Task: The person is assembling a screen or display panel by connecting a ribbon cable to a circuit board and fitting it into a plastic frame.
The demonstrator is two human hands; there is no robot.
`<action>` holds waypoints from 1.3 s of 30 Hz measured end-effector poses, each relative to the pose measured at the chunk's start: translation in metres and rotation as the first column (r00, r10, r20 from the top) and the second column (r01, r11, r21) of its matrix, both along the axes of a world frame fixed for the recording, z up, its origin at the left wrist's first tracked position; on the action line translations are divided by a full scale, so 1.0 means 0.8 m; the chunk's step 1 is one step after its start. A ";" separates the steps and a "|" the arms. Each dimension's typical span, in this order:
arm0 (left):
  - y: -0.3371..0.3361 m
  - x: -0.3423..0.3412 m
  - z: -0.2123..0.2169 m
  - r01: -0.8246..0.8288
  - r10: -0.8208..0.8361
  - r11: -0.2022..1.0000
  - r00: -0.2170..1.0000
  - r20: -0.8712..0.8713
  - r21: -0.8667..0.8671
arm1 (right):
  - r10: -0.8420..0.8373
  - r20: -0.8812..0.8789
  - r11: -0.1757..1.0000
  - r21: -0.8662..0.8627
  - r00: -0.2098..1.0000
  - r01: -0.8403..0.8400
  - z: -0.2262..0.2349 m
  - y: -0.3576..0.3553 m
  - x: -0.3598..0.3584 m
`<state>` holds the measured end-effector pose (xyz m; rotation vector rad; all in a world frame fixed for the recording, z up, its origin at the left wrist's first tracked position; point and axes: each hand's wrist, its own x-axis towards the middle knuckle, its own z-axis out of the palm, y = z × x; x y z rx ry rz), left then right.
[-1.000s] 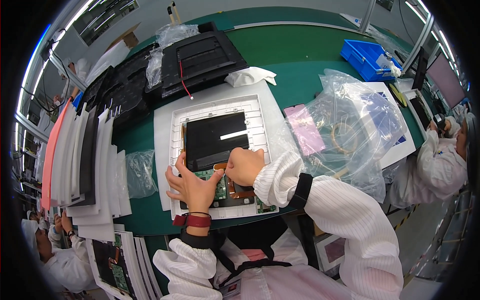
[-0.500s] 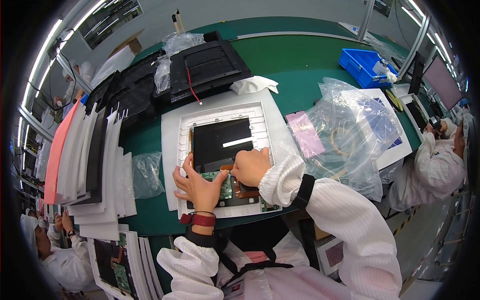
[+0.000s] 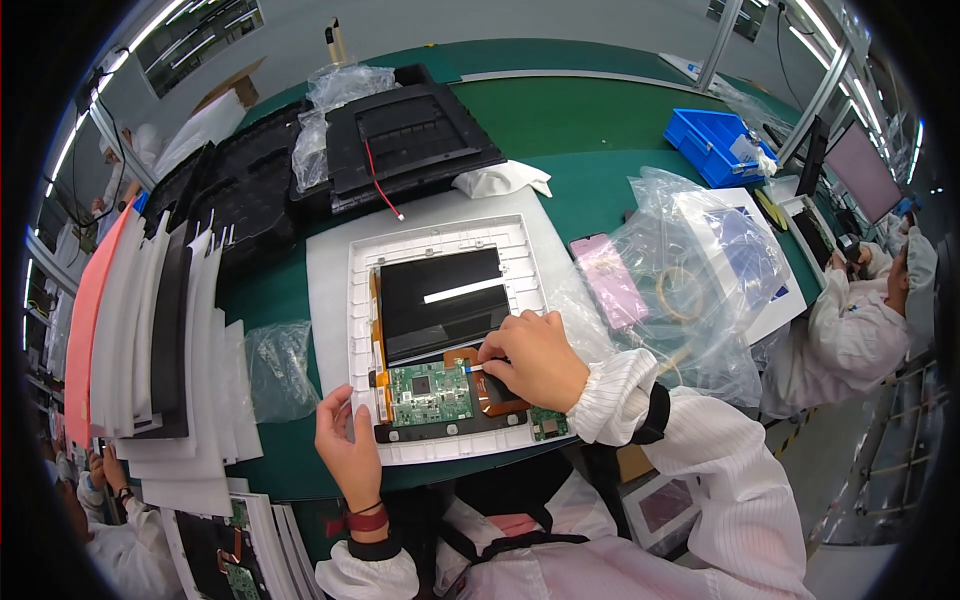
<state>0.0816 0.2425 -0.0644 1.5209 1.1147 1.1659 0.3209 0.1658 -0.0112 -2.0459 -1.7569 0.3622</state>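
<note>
A black display panel point(image 3: 440, 300) lies face down in a white moulded tray point(image 3: 360, 260) on the green bench. A green circuit board point(image 3: 430, 392) sits at the panel's near edge, beside an orange flex cable point(image 3: 495, 400). My right hand point(image 3: 530, 355) rests on the panel's near right corner, its fingers pinching a small white tab point(image 3: 473, 368) by the flex cable. My left hand point(image 3: 347, 445) lies on the tray's near left corner, fingers apart, holding nothing.
Black back covers point(image 3: 410, 130) with a red wire are stacked beyond the tray. White and black sheets point(image 3: 160, 350) stand at the left. Clear plastic bags point(image 3: 690, 290) lie at the right, a blue bin point(image 3: 715, 145) farther back. Another person point(image 3: 860, 310) sits at the right.
My left hand has slid off the circuit board to the tray's near left corner. My right hand has shifted right, uncovering the board, and now pinches the white tab.
</note>
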 end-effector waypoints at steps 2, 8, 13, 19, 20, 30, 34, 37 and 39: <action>-0.003 0.000 -0.004 -0.016 0.016 1.000 1.000 0.007 -0.004 | 0.007 0.012 1.000 -0.012 1.000 -0.007 -0.004 -0.001 -0.004; -0.006 0.006 -0.006 -0.080 0.080 0.996 0.997 0.007 0.023 | 0.024 -0.022 0.999 0.049 0.999 -0.023 0.009 -0.013 0.000; -0.006 0.006 0.002 -0.080 0.080 0.996 0.997 0.010 -0.036 | -0.159 -0.146 0.980 0.094 0.977 0.173 0.016 -0.038 0.015; -0.005 0.007 0.006 -0.101 0.104 0.994 0.979 -0.177 0.031 | -0.400 -0.180 0.916 -0.078 0.898 0.393 0.001 -0.051 0.032; -0.004 0.006 0.005 -0.108 0.113 0.993 0.969 -0.220 0.039 | -0.351 -0.122 0.936 -0.058 0.928 0.347 -0.004 -0.051 0.034; -0.006 0.002 0.011 -0.155 0.165 0.985 0.976 -0.143 0.078 | -0.260 -0.071 0.956 0.118 0.963 0.267 -0.004 -0.051 0.028; -0.011 -0.007 0.026 -0.160 0.165 0.986 0.978 -0.126 0.048 | -0.235 -0.174 0.946 0.187 0.956 0.266 -0.007 -0.061 0.023; -0.016 -0.017 0.037 -0.130 0.132 0.991 0.987 -0.091 0.031 | -0.244 -0.421 0.923 0.176 0.873 0.343 -0.011 -0.071 0.020; -0.019 -0.025 0.046 -0.114 0.116 0.993 0.989 -0.089 0.024 | -0.291 -0.559 0.908 0.095 0.777 0.408 -0.015 -0.077 0.021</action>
